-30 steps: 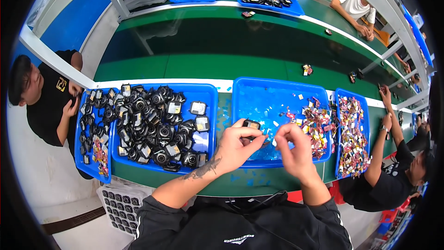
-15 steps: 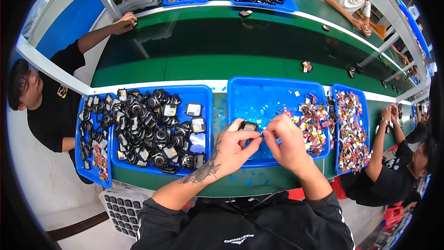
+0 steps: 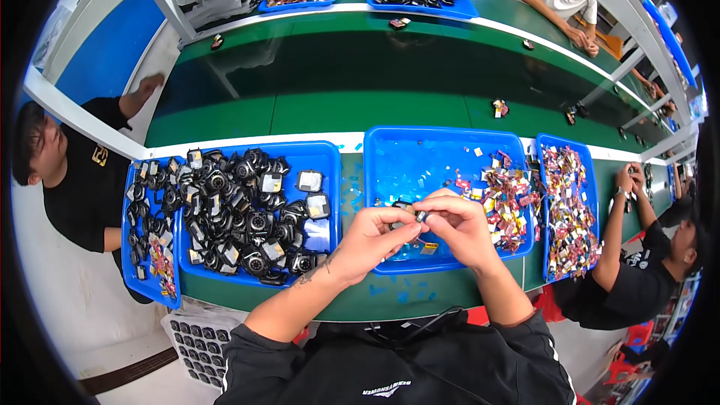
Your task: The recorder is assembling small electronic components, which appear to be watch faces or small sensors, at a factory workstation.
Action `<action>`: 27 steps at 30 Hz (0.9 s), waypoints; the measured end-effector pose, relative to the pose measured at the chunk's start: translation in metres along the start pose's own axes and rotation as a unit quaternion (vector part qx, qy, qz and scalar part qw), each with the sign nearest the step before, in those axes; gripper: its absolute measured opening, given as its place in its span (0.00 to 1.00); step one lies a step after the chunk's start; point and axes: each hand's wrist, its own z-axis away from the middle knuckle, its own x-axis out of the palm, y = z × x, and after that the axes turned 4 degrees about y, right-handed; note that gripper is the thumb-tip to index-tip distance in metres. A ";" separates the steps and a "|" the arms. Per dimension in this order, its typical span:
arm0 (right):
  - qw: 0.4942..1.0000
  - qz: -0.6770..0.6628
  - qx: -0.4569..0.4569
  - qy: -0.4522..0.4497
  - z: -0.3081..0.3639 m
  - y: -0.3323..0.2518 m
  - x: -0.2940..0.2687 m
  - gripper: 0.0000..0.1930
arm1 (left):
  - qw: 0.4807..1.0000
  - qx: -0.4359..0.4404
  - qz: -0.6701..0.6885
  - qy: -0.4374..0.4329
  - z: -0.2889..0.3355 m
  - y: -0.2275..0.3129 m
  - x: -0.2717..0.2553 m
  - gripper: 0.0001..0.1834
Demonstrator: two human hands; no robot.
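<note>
Co-worker at the far left stretches one forearm toward the green belt; the other hand is hidden near the white frame post. Beside this person, a narrow blue tray holds black watch cases and a small heap of coloured scraps. Below it, a translucent tray shows black round parts in rows, and its right side is partly covered by the dark sleeve. Next comes a large blue tray full of black watch cases; they overlap so much that many are seen only in part.

The left hand has its thumb and forefinger bent around a black watch case, held over the middle tray. Most of this case is covered by the fingers. At its right, the right hand pinches a small pale piece between thumb and forefinger, close to the left fingertips; what piece it is, I cannot tell. Just under the hands a yellow strip appears, and whether it hangs or lies in the tray is not clear.

Bits of blue film and a pile of coloured flex pieces lie in the middle tray. Farther right, a narrow tray carries similar pieces, too small to separate. Another co-worker raises both hands there, tiny in view.
</note>
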 end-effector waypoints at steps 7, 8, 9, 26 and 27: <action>0.986 -0.071 -0.074 0.129 0.008 -0.003 0.000 0.04 | 0.978 0.142 -0.128 0.081 -0.006 -0.010 0.003 0.18; 0.980 -0.037 -0.076 0.181 0.012 -0.008 0.000 0.04 | 0.969 0.158 -0.166 0.094 -0.005 -0.007 0.001 0.20; 0.980 -0.038 -0.076 0.178 0.014 -0.011 0.002 0.04 | 0.957 0.174 -0.205 0.105 -0.004 -0.004 0.000 0.22; 0.931 0.330 -0.046 0.150 0.002 -0.039 0.040 0.05 | 0.992 0.117 -0.036 0.009 0.002 -0.005 0.003 0.22; 0.936 0.316 -0.038 0.151 0.000 -0.040 0.041 0.05 | 0.992 0.113 -0.063 0.008 0.002 -0.004 0.002 0.22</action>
